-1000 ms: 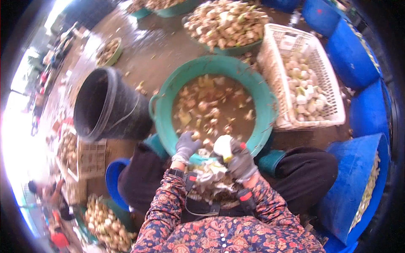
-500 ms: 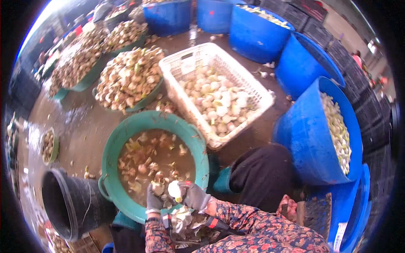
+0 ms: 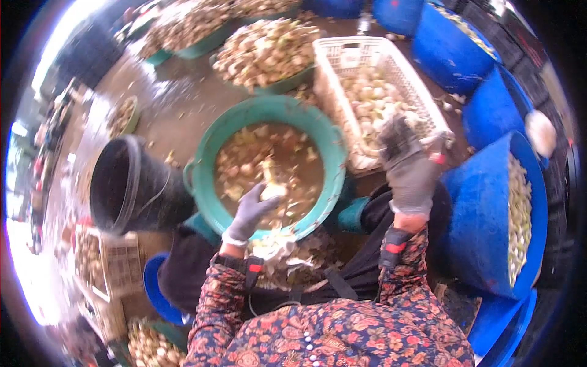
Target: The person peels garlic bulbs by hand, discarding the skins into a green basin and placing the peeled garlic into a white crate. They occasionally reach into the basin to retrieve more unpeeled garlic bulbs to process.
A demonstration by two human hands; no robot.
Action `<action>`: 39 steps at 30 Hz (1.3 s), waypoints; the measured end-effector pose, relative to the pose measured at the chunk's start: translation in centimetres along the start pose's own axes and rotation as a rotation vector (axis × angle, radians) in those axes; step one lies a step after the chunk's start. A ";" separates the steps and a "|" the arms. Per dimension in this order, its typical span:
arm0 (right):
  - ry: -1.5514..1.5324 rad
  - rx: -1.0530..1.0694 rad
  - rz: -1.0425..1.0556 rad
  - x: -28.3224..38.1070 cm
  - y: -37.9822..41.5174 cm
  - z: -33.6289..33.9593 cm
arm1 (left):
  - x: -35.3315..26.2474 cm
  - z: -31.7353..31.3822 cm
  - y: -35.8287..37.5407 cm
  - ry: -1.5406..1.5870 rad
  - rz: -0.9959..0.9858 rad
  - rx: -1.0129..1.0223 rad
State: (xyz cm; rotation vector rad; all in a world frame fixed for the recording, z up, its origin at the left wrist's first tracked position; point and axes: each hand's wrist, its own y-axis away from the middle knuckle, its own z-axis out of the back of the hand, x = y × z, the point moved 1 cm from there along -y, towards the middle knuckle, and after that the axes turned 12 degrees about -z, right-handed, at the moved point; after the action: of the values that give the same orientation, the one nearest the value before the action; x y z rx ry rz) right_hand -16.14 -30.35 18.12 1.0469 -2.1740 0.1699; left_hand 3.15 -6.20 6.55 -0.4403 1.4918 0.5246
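My left hand, in a grey glove, is closed round a garlic bulb with its stem pointing up. It is over the near part of a green tub of murky water, where garlic bulbs and loose skins float. My gloved right hand, blurred by motion, is raised near the close corner of a white plastic basket of cleaned bulbs. Its fingers are apart, with nothing in them. A pale, round, blurred thing shows in front of the blue tubs at the right. Peeled skins lie in my lap.
Blue tubs line the right side, the nearest holding garlic. Beyond the green tub rises a heap of unpeeled garlic. A black bucket lies tipped at left, above a crate.
My right hand has let go of the white bulb and swung up and right. My left hand now holds a bulb above the water. The view has turned, shifting the scene rightward.
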 end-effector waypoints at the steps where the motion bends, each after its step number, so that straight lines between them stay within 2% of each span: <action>1: 0.441 -0.033 -0.039 -3.0 -0.4 -0.5 | -1.8 -1.0 0.6 -0.126 -0.009 -0.027; 2: 0.689 -0.160 -0.092 -6.0 0.6 -1.1 | -3.5 -2.0 1.2 -0.251 -0.018 -0.043; 3: 0.869 -0.090 -0.061 -9.5 0.6 -0.4 | -3.1 -2.2 1.8 -0.281 -0.012 -0.031; 4: 1.040 -0.021 -0.013 -13.1 0.6 0.3 | -5.7 -2.9 2.6 -0.373 -0.068 -0.032; 5: 1.150 -0.081 -0.319 -15.2 1.0 0.5 | -5.1 -3.1 3.2 -0.519 -0.126 -0.046; 6: 1.302 -0.039 -0.297 -15.2 1.9 -1.3 | -4.4 -3.1 3.7 -0.665 -0.183 -0.055; 10: 1.296 0.029 -0.352 -17.9 2.4 -1.2 | -3.4 -2.6 4.8 -0.795 -0.142 0.041; 12: 1.491 0.124 -0.148 -18.6 2.1 -0.3 | -2.9 -2.7 5.0 -0.839 -0.134 0.043; 14: 1.588 0.148 -0.134 -18.9 2.3 0.0 | -2.5 -2.4 5.0 -0.881 -0.132 0.047; 16: 1.185 0.213 -0.379 -19.0 2.0 0.6 | -1.8 -1.4 4.8 -0.663 -0.042 0.124; 17: 0.936 0.177 -0.649 -18.8 1.8 1.0 | -0.3 -0.9 5.1 -0.358 0.010 0.074; 18: 0.531 0.100 -0.812 -18.9 1.7 0.8 | -0.4 -0.9 5.2 -0.358 0.011 0.073; 20: 0.318 0.071 -0.886 -18.3 2.2 0.4 | -0.5 -1.0 5.4 0.086 0.107 0.038; 21: 0.321 0.075 -0.885 -18.5 2.1 0.5 | -0.1 -1.2 5.1 -0.086 0.067 0.026; 23: 0.478 -0.123 -0.906 -19.3 1.6 1.0 | 0.6 -1.6 5.1 -0.291 0.083 0.008; 24: 0.476 -0.123 -0.906 -19.5 1.6 1.2 | 1.2 -1.8 5.2 -0.439 0.060 -0.011; 25: 0.880 -0.027 -0.721 -19.6 1.8 1.3 | 1.8 -2.0 5.1 -0.625 -0.013 -0.016; 26: 1.270 0.076 -0.506 -19.6 1.9 1.4 | 2.5 -2.1 5.4 -0.623 -0.010 -0.016; 28: 1.300 0.091 -0.530 -19.7 1.8 1.5 | 0.5 -2.3 5.1 -0.779 -0.023 0.142; 30: 1.358 0.121 -0.575 -19.7 1.7 1.5 | 0.6 -1.9 5.3 -0.775 -0.008 0.152; 31: 1.193 0.137 -0.673 -19.6 1.7 1.5 | 1.3 -1.5 5.5 -0.636 0.021 0.119; 32: 1.192 0.137 -0.672 -19.4 1.7 1.7 | 1.8 -1.1 5.7 -0.496 0.048 0.086; 34: 0.780 0.192 -0.792 -18.9 1.9 1.3 | 0.9 -0.6 5.8 -0.402 0.108 0.118; 35: 0.619 0.144 -0.915 -18.5 2.2 1.1 | 0.5 -0.5 6.0 -0.075 0.123 0.084; 36: 0.621 0.144 -0.911 -18.6 2.3 0.9 | 0.3 -0.5 6.0 0.252 0.135 0.050; 38: 0.451 0.005 -0.850 -19.1 2.4 0.6 | 0.3 -0.8 5.9 0.241 0.175 0.067; 39: 0.528 -0.098 -0.883 -19.4 2.2 0.3 | 0.3 -1.6 5.8 0.237 0.122 -0.021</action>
State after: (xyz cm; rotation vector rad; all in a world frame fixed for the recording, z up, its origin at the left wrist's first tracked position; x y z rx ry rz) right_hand -9.75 -16.71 5.71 1.5840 -1.1137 -0.0690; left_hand -1.57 -2.40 6.49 -0.4412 1.7507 0.6002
